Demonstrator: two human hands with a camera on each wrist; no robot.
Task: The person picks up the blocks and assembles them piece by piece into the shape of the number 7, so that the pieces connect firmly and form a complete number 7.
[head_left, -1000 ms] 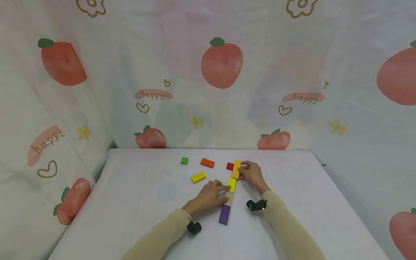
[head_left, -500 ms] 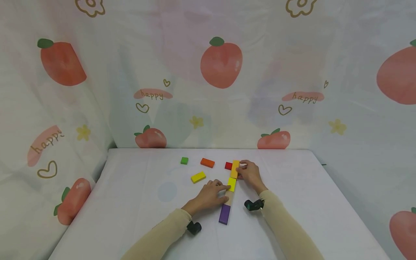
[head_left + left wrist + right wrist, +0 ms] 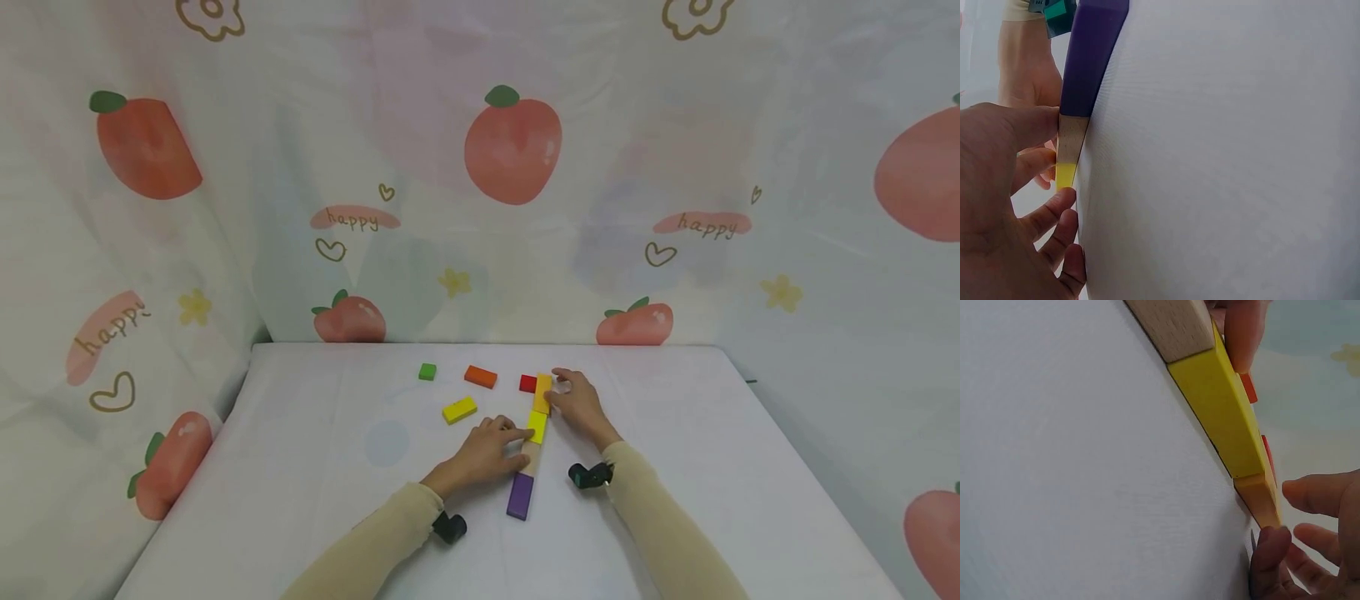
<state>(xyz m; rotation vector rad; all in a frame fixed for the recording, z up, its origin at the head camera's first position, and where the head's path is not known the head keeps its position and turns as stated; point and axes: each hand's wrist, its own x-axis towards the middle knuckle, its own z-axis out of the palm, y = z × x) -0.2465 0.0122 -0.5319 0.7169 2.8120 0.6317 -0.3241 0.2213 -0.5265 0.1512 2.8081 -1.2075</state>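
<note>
A row of blocks lies on the white table: a purple block (image 3: 520, 497) nearest, then a plain wooden block (image 3: 1175, 328), a yellow block (image 3: 1219, 412) and a light-orange block (image 3: 542, 394) at the far end. My left hand (image 3: 483, 450) rests beside the row, thumb near the wood and purple joint, a fingertip on the yellow block. To the right, my right hand (image 3: 581, 408) has fingers at the light-orange block's side. In the right wrist view, one fingertip overlaps its end while another stands apart from it. A red block (image 3: 528, 383) sits against its left side.
Farther left on the table (image 3: 300, 500) lie a loose yellow block (image 3: 459, 410), a dark-orange block (image 3: 481, 377) and a small green block (image 3: 427, 372). Behind the table hangs a patterned cloth (image 3: 420, 150). A small dark camera is worn on each wrist.
My right hand has shifted the light-orange block slightly left, and the red block has moved a little with it. The left hand and the nearer blocks have stayed put.
</note>
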